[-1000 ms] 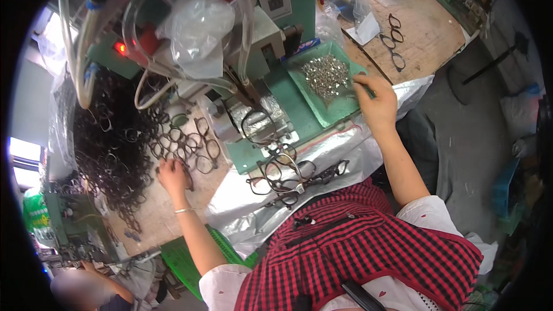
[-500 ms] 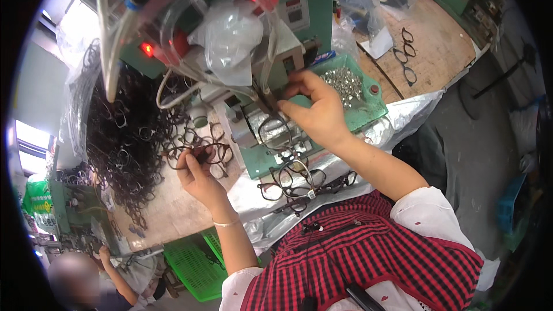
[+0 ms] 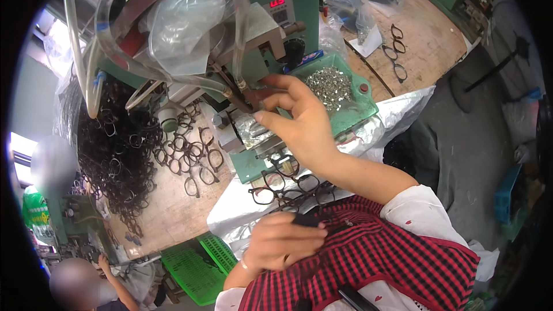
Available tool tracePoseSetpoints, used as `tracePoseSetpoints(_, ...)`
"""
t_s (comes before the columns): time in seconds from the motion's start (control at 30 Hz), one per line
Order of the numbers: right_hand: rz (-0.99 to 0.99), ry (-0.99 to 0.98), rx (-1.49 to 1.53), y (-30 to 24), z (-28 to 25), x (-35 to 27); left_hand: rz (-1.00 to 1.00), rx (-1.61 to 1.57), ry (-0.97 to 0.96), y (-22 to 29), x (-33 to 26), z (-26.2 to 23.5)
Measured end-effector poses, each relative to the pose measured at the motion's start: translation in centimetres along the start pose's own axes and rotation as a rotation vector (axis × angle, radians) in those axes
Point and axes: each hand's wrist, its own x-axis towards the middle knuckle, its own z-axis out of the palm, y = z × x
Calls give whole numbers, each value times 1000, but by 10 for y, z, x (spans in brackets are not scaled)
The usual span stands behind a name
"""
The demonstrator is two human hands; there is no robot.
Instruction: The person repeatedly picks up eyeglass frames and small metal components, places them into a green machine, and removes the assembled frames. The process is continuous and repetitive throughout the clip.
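Note:
My right hand [image 3: 302, 126] is at the press head of a green bench machine [image 3: 305, 8], thumb and fingers drawn together beside the metal tooling [image 3: 245, 101]. Whatever lies between those fingertips is hidden. My left hand [image 3: 282, 242] is in front of my checked apron, its fingers curled around a small black thing [image 3: 308, 220] whose kind I cannot make out. Between the two hands, several eyeglass frames [image 3: 265, 196] lie overlapping on the silver foil [image 3: 230, 213] at the machine's front edge.
A green tray [image 3: 368, 103] of small metal parts adjoins the machine on the right. Several loose frames [image 3: 193, 150] and a large dark heap of frames [image 3: 115, 167] occupy the table's left. A green basket [image 3: 190, 273] is below. Another person [image 3: 118, 288] works at far left.
My left hand has left the loose frames and come right, to my apron; the brown eyeglass frame it held no longer shows in it. My right hand stays at the press head. The view has shifted.

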Motion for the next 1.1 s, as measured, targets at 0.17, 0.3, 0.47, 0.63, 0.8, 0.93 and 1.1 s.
tracePoseSetpoints(0.17, -126, -172, -307, -21, -27, -1, 146, 487, 240, -12, 35, -34)
tracePoseSetpoints(0.3, -352, 221, -768, 15, -94, 25, 238, 673, 194, -50, 54, -44)
tracePoseSetpoints(0.47, -89, 186, -959, 36, -153, -8, 210, 661, 121, -65, 41, -44)
tracePoseSetpoints(0.63, -345, 124, -1430, 56, -138, -5, 198, 592, 146, -65, 34, -43)
tracePoseSetpoints(0.8, -364, 188, -1412, 64, -141, 18, 35, 843, 375, -39, -2, -27)
tracePoseSetpoints(0.93, -462, 159, -1407, 53, -130, 21, -492, 1050, 909, -57, -54, -106)
tracePoseSetpoints(1.1, -474, 224, -1294, 71, -133, 41, -1300, 1258, 754, -180, -130, -152)
